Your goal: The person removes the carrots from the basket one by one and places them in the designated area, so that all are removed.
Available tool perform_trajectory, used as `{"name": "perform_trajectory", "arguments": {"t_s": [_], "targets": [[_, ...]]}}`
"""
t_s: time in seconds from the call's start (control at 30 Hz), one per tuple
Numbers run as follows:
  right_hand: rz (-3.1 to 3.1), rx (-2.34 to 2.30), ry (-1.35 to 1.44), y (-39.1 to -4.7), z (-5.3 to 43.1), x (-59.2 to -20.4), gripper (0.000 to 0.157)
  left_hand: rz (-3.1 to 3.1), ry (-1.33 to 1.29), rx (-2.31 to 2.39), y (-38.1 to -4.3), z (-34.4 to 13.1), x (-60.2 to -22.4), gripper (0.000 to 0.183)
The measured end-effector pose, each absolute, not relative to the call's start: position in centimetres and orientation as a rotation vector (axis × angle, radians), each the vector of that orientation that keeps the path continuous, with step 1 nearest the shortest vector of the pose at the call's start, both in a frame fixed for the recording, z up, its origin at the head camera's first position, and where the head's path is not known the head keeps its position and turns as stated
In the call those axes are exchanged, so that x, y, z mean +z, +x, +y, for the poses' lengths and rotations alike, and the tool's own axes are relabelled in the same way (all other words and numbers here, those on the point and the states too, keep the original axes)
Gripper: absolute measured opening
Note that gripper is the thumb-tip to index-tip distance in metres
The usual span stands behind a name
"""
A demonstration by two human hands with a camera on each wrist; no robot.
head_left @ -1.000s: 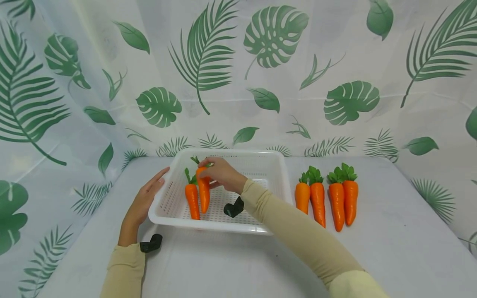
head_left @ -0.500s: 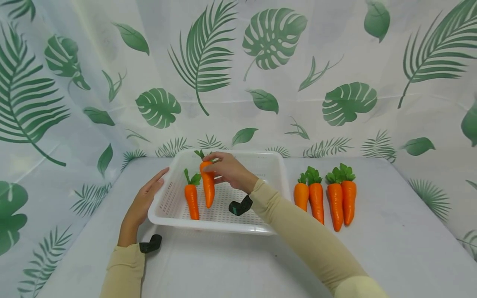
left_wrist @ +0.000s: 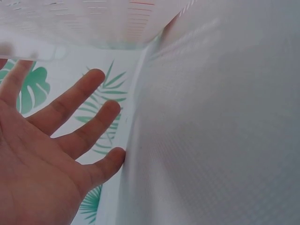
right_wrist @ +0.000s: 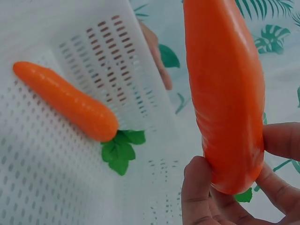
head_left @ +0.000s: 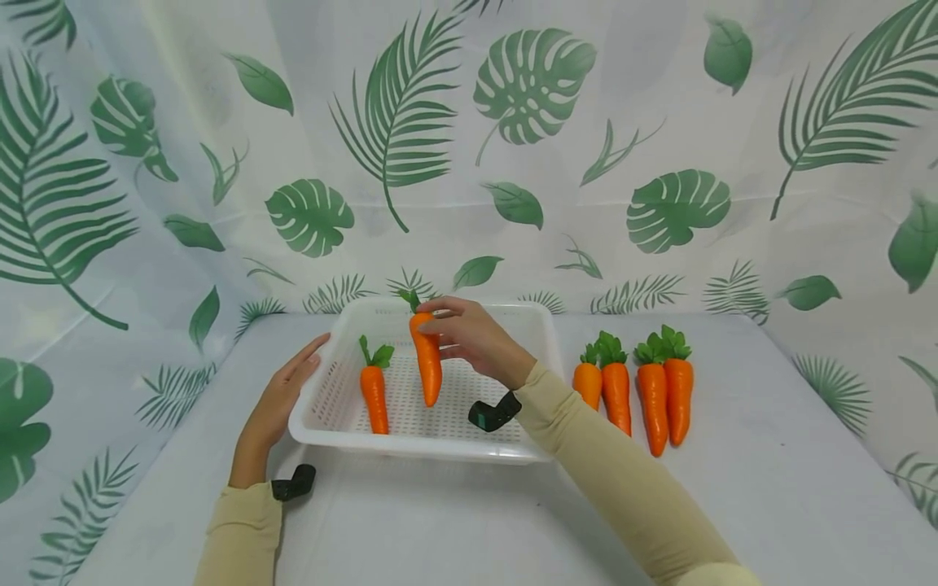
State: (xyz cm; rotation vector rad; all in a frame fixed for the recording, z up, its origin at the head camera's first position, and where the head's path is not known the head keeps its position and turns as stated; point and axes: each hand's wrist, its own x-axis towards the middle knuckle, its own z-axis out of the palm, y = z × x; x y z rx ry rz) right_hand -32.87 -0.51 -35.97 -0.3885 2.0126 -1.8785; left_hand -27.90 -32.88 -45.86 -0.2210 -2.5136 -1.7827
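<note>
My right hand [head_left: 472,335] pinches an orange carrot [head_left: 427,358] near its leafy top, tip pointing down, over the white perforated basket [head_left: 425,446]. In the right wrist view, thumb and fingers sit around the thick end of this carrot [right_wrist: 225,93]. A second carrot [head_left: 374,399] lies in the left part of the basket, leaves toward the back. My left hand [head_left: 282,399] rests along the basket's left side with its fingers extended. The left wrist view has the left hand [left_wrist: 51,145] with fingers spread below the basket's rim.
To the right of the basket, several more carrots [head_left: 652,399] lie side by side on the white-covered table [head_left: 762,488], leaves toward the back. A leaf-patterned curtain [head_left: 440,163] closes off the back and left. Each wrist bears a small black camera [head_left: 295,483].
My right hand has lifted the carrot away from the one beside it and carried it rightward. The left hand stays at the basket's side. The head view has shifted slightly.
</note>
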Motion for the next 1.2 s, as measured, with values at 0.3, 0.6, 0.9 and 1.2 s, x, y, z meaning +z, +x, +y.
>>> {"name": "perform_trajectory", "arguments": {"t_s": [0.3, 0.6, 0.9, 1.2], "targets": [[1.987, -1.948, -0.394, -32.2, 2.1, -35.8, 0.039, -2.52, -0.2, -1.77, -27.8, -32.8, -45.9, 0.058], [1.95, -2.062, -0.378, -31.2, 6.2, -35.7, 0.041, -2.52, -0.206, -1.761, -27.9, -32.9, -46.0, 0.058], [2.011, -2.093, -0.334, -30.4, 10.2, -36.1, 0.047, -2.517, -0.211, -1.766, -27.9, -32.9, -46.0, 0.058], [2.012, -2.147, -0.256, -29.3, 13.7, -36.3, 0.049, -2.51, -0.201, -1.788, -27.8, -32.7, -45.8, 0.059]]}}
